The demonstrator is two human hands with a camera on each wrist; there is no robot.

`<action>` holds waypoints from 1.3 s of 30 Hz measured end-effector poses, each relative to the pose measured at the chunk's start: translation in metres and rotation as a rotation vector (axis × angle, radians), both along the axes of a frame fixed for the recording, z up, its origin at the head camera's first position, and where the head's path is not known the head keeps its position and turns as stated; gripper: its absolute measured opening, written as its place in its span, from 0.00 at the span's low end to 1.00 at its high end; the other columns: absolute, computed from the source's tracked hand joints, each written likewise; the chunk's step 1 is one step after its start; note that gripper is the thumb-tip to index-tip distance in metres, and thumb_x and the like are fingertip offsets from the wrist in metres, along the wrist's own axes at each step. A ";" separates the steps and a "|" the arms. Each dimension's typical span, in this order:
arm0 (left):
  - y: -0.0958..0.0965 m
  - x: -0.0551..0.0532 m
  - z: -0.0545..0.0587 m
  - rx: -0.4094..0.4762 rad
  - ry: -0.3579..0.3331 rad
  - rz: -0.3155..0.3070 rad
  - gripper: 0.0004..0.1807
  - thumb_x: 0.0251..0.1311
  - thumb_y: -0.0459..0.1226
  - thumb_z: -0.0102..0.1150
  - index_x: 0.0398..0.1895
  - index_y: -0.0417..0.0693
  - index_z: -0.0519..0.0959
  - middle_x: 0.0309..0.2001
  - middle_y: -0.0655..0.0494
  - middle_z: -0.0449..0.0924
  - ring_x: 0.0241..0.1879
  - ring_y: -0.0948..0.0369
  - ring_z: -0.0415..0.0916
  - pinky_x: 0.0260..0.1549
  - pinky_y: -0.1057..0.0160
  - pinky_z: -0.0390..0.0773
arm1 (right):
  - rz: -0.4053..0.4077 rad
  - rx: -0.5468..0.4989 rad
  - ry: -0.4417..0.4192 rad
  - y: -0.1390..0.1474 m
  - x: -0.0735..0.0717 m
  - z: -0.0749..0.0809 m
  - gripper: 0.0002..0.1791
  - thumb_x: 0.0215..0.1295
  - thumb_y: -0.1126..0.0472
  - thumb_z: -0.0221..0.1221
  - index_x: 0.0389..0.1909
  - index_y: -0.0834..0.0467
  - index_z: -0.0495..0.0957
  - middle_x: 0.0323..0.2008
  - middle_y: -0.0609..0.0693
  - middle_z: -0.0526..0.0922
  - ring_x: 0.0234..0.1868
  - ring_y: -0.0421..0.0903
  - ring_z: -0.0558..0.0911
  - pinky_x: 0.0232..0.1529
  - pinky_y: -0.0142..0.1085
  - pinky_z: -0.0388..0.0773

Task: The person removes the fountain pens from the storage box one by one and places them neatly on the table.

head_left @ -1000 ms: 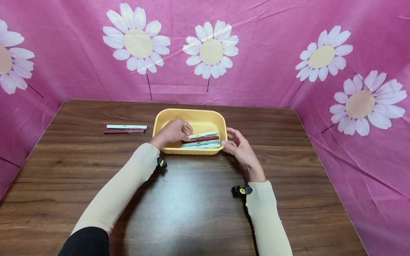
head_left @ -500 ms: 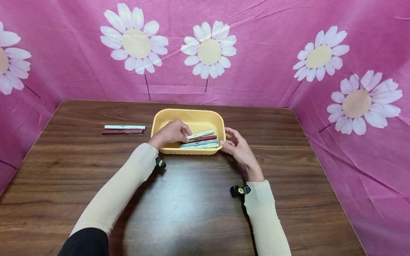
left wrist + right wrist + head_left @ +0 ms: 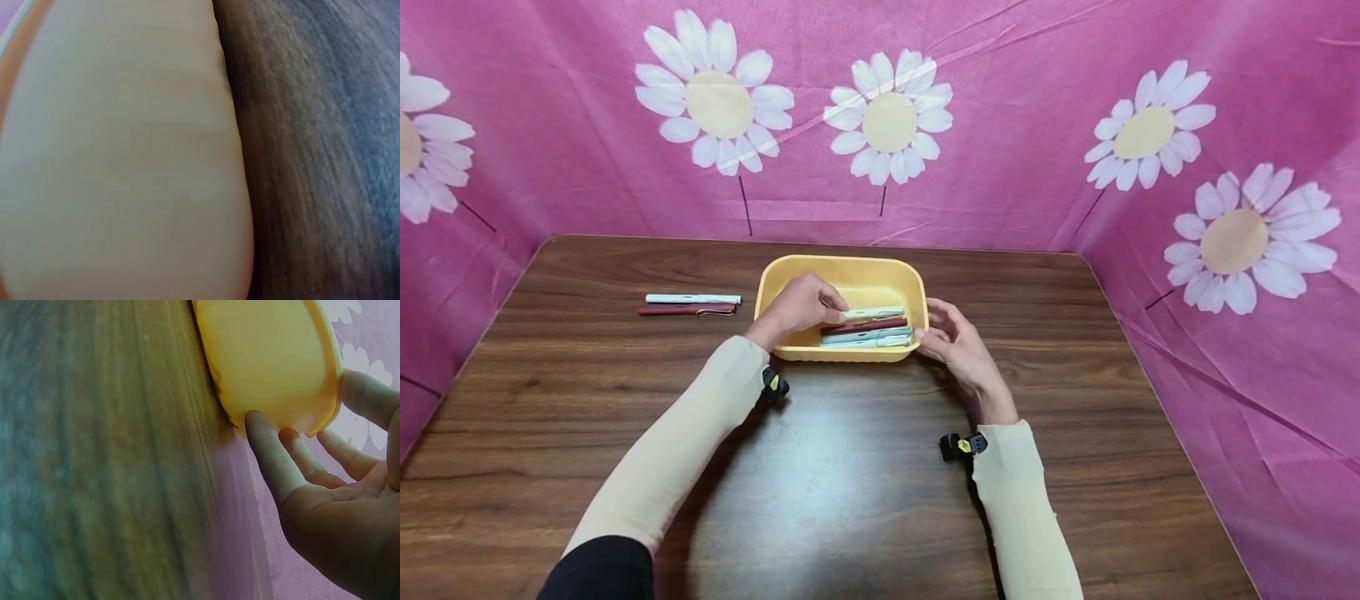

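A yellow plastic bin [image 3: 842, 354] sits near the back of the table, with several slim pens lying at its right side. Reaching in over its front left part, my left hand [image 3: 801, 304] pinches the near end of a whitish pen [image 3: 876, 313]. Just below that lies a dark red pen [image 3: 867, 325], then a light blue pen [image 3: 865, 335] and another pale pen [image 3: 876, 342]. My right hand [image 3: 962, 346] holds the bin's right end; in the right wrist view its thumb is at the rim and its fingertips [image 3: 255, 419] touch the outer wall.
Left of the bin, a white pen [image 3: 692, 298] and a dark red pen [image 3: 687, 309] lie side by side on the brown wooden table [image 3: 820, 483]. A pink flowered cloth [image 3: 1000, 125] hangs behind and at both sides. A pale, blurred surface [image 3: 125, 150] dominates the left wrist view.
My left hand has shifted slightly up and back, and the whitish pen now lies more level and further from the dark red one. The right hand stays at the bin.
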State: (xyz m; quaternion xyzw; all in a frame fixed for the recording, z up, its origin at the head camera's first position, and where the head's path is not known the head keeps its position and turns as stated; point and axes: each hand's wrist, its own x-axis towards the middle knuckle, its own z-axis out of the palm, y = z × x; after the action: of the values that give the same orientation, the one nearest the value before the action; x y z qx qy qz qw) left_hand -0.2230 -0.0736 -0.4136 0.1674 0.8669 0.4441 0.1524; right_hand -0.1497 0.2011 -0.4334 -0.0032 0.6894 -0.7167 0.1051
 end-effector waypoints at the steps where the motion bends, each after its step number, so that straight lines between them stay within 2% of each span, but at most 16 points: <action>1: 0.000 0.000 0.000 0.000 0.005 0.008 0.06 0.57 0.31 0.73 0.38 0.42 0.89 0.42 0.51 0.89 0.46 0.53 0.81 0.52 0.54 0.78 | 0.000 0.002 -0.002 0.000 0.000 0.000 0.34 0.70 0.76 0.56 0.75 0.63 0.59 0.67 0.68 0.67 0.54 0.50 0.78 0.53 0.40 0.81; 12: -0.002 -0.001 0.003 0.042 0.051 0.089 0.04 0.58 0.34 0.72 0.36 0.44 0.90 0.41 0.52 0.89 0.45 0.55 0.81 0.50 0.55 0.77 | 0.001 0.005 -0.005 0.000 0.000 0.001 0.34 0.70 0.76 0.56 0.75 0.63 0.59 0.67 0.68 0.66 0.54 0.50 0.78 0.54 0.41 0.81; 17: -0.003 -0.001 0.003 0.048 0.065 0.106 0.03 0.59 0.35 0.72 0.34 0.45 0.91 0.40 0.52 0.89 0.43 0.55 0.82 0.45 0.56 0.78 | 0.002 0.001 -0.004 -0.001 0.000 0.001 0.34 0.70 0.76 0.56 0.75 0.63 0.59 0.67 0.68 0.66 0.55 0.52 0.78 0.54 0.40 0.81; 21: -0.002 0.001 0.008 0.061 0.062 0.124 0.03 0.60 0.35 0.72 0.34 0.45 0.91 0.40 0.52 0.89 0.42 0.56 0.82 0.44 0.56 0.78 | 0.002 -0.001 -0.003 0.000 0.000 0.000 0.34 0.70 0.76 0.56 0.75 0.63 0.59 0.67 0.67 0.66 0.56 0.52 0.77 0.54 0.40 0.81; 26: -0.001 0.005 0.014 0.061 0.096 0.131 0.04 0.60 0.36 0.72 0.34 0.45 0.91 0.39 0.52 0.89 0.41 0.56 0.82 0.42 0.57 0.79 | 0.002 -0.004 -0.004 0.001 0.000 -0.001 0.34 0.70 0.77 0.56 0.75 0.63 0.59 0.67 0.67 0.66 0.55 0.51 0.78 0.54 0.40 0.81; 30: -0.002 0.007 0.015 0.066 0.118 0.151 0.05 0.60 0.36 0.72 0.35 0.44 0.91 0.39 0.51 0.89 0.41 0.56 0.83 0.40 0.59 0.79 | 0.008 -0.011 -0.001 0.001 -0.001 -0.002 0.34 0.70 0.77 0.56 0.75 0.63 0.59 0.68 0.67 0.66 0.55 0.51 0.78 0.54 0.40 0.81; 35: -0.006 0.008 0.014 0.116 0.147 0.191 0.06 0.58 0.35 0.73 0.37 0.41 0.90 0.40 0.49 0.89 0.45 0.54 0.83 0.45 0.59 0.79 | 0.016 -0.014 0.011 0.002 -0.001 -0.003 0.34 0.70 0.77 0.55 0.75 0.63 0.59 0.68 0.67 0.66 0.56 0.52 0.78 0.54 0.40 0.81; 39: -0.010 0.010 0.015 0.171 0.144 0.224 0.07 0.58 0.35 0.73 0.38 0.41 0.90 0.41 0.48 0.89 0.46 0.54 0.83 0.47 0.58 0.79 | 0.021 -0.009 0.021 0.002 -0.001 -0.003 0.34 0.70 0.77 0.55 0.75 0.63 0.58 0.67 0.68 0.66 0.56 0.51 0.79 0.54 0.39 0.81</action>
State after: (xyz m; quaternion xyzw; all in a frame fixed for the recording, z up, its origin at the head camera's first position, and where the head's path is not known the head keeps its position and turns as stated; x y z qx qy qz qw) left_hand -0.2130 -0.0839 -0.3983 0.1135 0.8480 0.5172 0.0249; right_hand -0.1509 0.2031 -0.4367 -0.0185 0.6871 -0.7186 0.1053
